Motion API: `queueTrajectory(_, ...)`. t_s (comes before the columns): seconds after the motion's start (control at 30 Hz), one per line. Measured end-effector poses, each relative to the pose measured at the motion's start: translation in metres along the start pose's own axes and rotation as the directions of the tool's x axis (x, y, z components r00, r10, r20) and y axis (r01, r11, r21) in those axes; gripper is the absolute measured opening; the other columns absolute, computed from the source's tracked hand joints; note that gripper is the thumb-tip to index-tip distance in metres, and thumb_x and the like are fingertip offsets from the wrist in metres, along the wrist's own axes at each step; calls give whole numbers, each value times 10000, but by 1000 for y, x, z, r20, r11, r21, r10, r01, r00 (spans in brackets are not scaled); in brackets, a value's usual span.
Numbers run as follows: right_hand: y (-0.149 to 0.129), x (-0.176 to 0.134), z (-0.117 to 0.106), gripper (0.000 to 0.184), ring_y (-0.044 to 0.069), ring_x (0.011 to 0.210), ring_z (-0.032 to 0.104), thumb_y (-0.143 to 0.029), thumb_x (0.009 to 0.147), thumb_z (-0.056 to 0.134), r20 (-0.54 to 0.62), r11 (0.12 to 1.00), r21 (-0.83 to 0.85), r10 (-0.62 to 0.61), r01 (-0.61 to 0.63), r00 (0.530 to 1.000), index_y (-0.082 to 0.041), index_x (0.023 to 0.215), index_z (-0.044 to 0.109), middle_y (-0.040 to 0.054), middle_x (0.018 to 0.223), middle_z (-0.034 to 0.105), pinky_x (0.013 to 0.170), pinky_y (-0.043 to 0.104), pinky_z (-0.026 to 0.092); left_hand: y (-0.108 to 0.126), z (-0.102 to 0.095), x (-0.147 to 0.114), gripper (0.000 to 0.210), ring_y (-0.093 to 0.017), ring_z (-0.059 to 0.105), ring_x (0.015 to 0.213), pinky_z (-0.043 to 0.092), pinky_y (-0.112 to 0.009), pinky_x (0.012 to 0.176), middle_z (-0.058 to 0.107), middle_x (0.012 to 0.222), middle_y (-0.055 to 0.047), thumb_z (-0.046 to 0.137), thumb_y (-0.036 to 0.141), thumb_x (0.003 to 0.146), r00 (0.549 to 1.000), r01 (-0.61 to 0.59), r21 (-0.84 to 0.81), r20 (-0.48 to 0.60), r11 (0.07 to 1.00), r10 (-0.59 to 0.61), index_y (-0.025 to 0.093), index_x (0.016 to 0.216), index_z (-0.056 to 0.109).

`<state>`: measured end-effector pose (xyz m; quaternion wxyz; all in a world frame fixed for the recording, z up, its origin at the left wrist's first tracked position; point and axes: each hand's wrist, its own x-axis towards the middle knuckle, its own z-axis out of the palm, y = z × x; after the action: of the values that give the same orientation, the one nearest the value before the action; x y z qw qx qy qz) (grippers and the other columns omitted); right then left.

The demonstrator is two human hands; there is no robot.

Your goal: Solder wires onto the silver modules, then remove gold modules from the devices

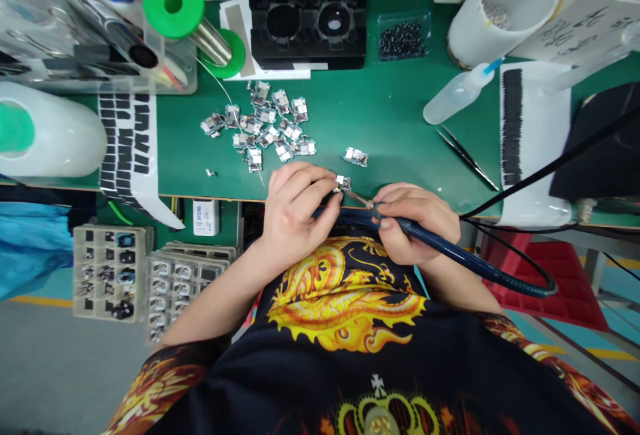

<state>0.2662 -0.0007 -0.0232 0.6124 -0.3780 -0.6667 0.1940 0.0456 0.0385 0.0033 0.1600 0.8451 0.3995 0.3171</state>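
Iron (425, 235) sits gripped in the right hand (419, 211), its tip (361, 199) by the board (343, 182) that the left hand (303, 211) pinches at the near edge of the counter (345, 108) — best kept steady, with light, brief contact.

The left hand (303, 205) partly hides the small board (343, 181), and whether the soldering iron (425, 234) touches it is too fine to tell; the left edge crops the white bottle (65, 135), print on the little white box (206, 217) is too small to read, and the bottom edge cuts off the dark shirt (300, 378)
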Motion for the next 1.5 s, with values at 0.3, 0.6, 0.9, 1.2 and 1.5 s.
queueTrajectory(0.3, 0, 0, 2, 250, 201, 632, 749, -72, 790, 725, -8, 1000, 17, -15, 15, 1000, -179, 1016, 740, 25, 752, 758, 700, 416, 726, 0, 0, -1, 177, -280, 735, 1119, 587, -498, 1017, 828, 1154, -75, 792, 147, 956, 1000, -1, 4, -3, 1000, 1, 220, 1111, 749)
queueTrajectory(0.6, 0, -1, 2, 254, 192, 631, 748, -83, 797, 721, -17, 1000, 3, -23, 23, 1000, -193, 1025, 741, 9, 754, 755, 706, 404, 729, -1, -1, -1, 170, -273, 736, 1135, 578, -496, 1037, 830, 1166, -62, 783, 167, 967, 1000, 13, 3, 13, 1000, -13, 238, 1118, 751)
queueTrajectory(0.9, 2, -2, 2, 234, 196, 623, 747, -82, 791, 720, -25, 999, 16, -36, 36, 999, -176, 1004, 745, 8, 756, 743, 694, 403, 726, -2, 0, -1, 157, -267, 742, 1133, 575, -485, 1034, 833, 1163, -55, 775, 186, 974, 1000, 13, 8, 11, 1000, -13, 248, 1115, 751)
queueTrajectory(1.2, 0, 1, 3, 250, 186, 642, 753, -91, 805, 721, -8, 999, 4, -35, 35, 999, -208, 1025, 739, 2, 778, 758, 707, 380, 724, -1, -3, 0, 159, -275, 749, 1127, 570, -499, 1032, 839, 1164, -53, 766, 194, 976, 999, 38, 12, 35, 999, -38, 262, 1120, 758)
queueTrajectory(1.5, 0, 1, 1, 230, 178, 635, 752, -110, 812, 716, -11, 1000, -8, -23, 23, 1000, -230, 1008, 724, -10, 756, 749, 703, 358, 723, -1, -4, 1, 194, -277, 750, 1116, 572, -498, 1027, 836, 1161, -62, 783, 165, 960, 1000, -7, 3, 19, 1000, 7, 243, 1135, 753)
